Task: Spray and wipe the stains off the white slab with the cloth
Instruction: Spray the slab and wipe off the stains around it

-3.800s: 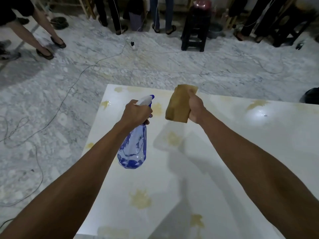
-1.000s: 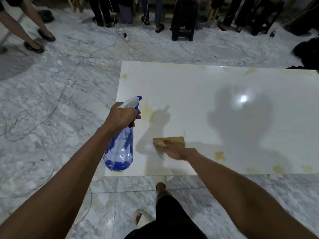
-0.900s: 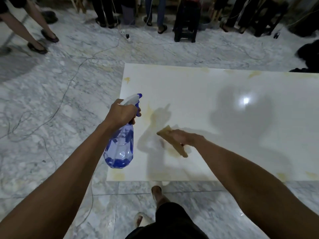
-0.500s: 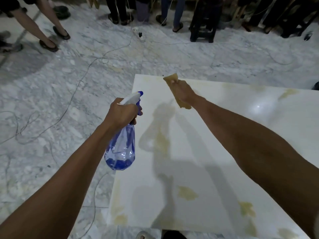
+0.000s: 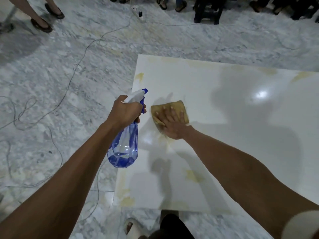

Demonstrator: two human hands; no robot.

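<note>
The white slab [image 5: 233, 135] lies flat on the marble floor, with yellowish stains near its left edge [image 5: 139, 77], its far edge and its near-left corner [image 5: 126, 200]. My right hand [image 5: 172, 124] presses flat, fingers spread, on a tan cloth [image 5: 181, 107] near the slab's left side. A faint smear shows just below that hand. My left hand [image 5: 126, 111] grips a clear blue spray bottle [image 5: 124, 149] by its white and blue trigger head, held in the air over the slab's left edge.
Thin cables [image 5: 74, 73] snake across the marble floor to the left. Several people's feet [image 5: 41, 25] and a dark stool [image 5: 207, 10] line the far edge of the view. My own foot in a sandal [image 5: 133, 227] stands at the slab's near edge.
My right hand has drawn the cloth back from the slab's far left corner to a spot next to the bottle and now lies flat on it. The bottle has stayed roughly in place.
</note>
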